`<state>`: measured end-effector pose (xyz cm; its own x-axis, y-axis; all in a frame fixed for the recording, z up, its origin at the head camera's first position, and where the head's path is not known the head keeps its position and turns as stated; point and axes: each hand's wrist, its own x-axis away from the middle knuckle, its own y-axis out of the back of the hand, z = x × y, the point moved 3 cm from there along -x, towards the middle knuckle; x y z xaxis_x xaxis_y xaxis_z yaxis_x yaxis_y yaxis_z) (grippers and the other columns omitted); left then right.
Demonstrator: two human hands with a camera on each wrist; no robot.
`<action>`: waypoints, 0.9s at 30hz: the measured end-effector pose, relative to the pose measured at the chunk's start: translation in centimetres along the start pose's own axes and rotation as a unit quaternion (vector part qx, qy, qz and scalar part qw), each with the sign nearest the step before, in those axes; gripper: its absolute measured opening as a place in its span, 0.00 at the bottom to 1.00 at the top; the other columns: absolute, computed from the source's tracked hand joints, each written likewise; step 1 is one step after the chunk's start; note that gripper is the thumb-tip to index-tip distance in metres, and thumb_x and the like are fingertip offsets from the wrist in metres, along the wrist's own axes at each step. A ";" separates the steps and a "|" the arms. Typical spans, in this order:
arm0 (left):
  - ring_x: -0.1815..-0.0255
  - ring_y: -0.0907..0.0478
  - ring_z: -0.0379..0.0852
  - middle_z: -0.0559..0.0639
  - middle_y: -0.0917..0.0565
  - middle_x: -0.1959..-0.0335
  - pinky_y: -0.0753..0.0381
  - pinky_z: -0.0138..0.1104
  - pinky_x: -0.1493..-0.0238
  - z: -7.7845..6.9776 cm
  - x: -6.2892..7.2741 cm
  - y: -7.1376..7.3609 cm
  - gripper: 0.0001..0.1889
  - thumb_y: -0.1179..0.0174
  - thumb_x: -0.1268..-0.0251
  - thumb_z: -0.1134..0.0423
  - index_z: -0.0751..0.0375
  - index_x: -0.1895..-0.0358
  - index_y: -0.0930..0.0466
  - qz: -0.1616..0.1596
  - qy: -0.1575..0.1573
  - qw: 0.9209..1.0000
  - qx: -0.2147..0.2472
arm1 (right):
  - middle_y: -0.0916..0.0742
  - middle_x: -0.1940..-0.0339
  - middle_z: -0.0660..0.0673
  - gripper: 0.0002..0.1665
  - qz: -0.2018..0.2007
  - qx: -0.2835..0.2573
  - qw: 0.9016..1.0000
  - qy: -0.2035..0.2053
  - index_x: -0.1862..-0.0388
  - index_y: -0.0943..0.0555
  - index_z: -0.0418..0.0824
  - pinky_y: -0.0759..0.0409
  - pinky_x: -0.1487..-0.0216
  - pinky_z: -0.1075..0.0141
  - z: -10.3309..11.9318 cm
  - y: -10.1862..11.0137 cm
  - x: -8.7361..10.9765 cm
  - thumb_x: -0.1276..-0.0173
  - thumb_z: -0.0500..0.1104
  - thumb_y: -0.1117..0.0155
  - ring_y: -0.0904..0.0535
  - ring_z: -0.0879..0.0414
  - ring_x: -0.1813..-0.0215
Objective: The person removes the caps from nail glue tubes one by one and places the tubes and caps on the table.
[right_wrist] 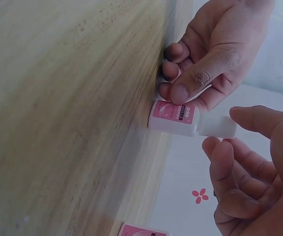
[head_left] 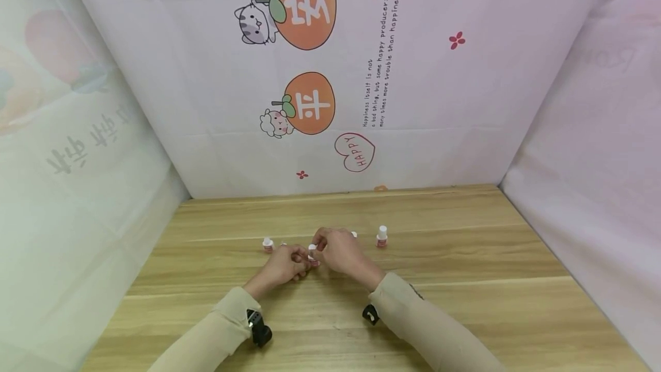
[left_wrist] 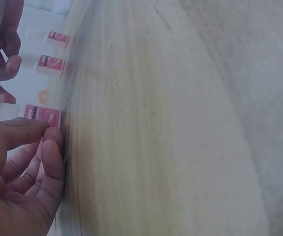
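A small white bottle (right_wrist: 173, 120) with a pink label stands upright on the table between both hands. My left hand (head_left: 282, 264) holds its body low down, the thumb lying on the label in the right wrist view. At the top, my right hand (head_left: 342, 252) pinches the white cap (right_wrist: 217, 126) between thumb and fingers. The cap sits on the bottle. In the left wrist view the label (left_wrist: 43, 115) is partly covered by the left fingers.
Similar bottles stand in a row: one (head_left: 268, 245) on the left, one (head_left: 381, 237) on the right, others partly hidden behind the hands. The wooden table (head_left: 330, 326) meets a printed white cloth (head_left: 428, 148) at the back, with cloth at both sides.
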<state>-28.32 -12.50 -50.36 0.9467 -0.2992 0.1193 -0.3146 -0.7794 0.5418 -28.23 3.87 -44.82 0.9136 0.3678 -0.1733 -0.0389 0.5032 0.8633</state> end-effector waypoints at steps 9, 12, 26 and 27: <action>0.75 0.20 0.39 0.54 0.12 0.69 0.18 0.32 0.75 0.1 -0.3 -0.2 0.10 0.39 0.36 0.74 0.67 0.52 0.18 0.005 -0.015 1.000 0.001 | 0.14 0.71 0.56 0.08 0.001 0.000 1.000 -0.006 0.65 0.17 0.50 0.26 0.68 0.71 -0.1 0.0 0.0 0.36 0.50 0.28 0.23 0.65 0.71; 0.75 0.20 0.39 0.56 0.12 0.69 0.18 0.32 0.75 0.1 -0.3 -0.2 0.10 0.39 0.38 0.76 0.68 0.53 0.18 0.004 -0.024 1.000 0.005 | 0.13 0.71 0.56 0.08 -0.001 0.006 1.000 -0.002 0.65 0.17 0.50 0.26 0.67 0.70 -0.1 -0.1 -0.1 0.37 0.50 0.28 0.23 0.65 0.70; 0.76 0.20 0.40 0.56 0.12 0.70 0.18 0.33 0.75 0.2 -0.4 -0.2 0.10 0.41 0.37 0.76 0.67 0.54 0.18 0.010 -0.036 0.999 -0.004 | 0.13 0.71 0.57 0.05 0.002 0.015 1.000 0.017 0.65 0.16 0.51 0.26 0.66 0.69 0.1 0.0 -0.1 0.36 0.49 0.29 0.22 0.63 0.69; 0.76 0.20 0.40 0.55 0.12 0.70 0.18 0.33 0.75 0.2 -0.4 -0.2 0.10 0.40 0.37 0.76 0.67 0.54 0.18 0.010 -0.034 0.999 -0.005 | 0.13 0.71 0.57 0.05 0.003 0.014 1.000 0.016 0.65 0.16 0.51 0.26 0.65 0.68 0.1 0.0 -0.1 0.36 0.49 0.29 0.22 0.63 0.68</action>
<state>-28.63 -12.30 -50.68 0.9331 -0.3519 0.0746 -0.3330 -0.7669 0.5486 -28.31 3.78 -44.74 0.9003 0.3951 -0.1824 -0.0325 0.4790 0.8772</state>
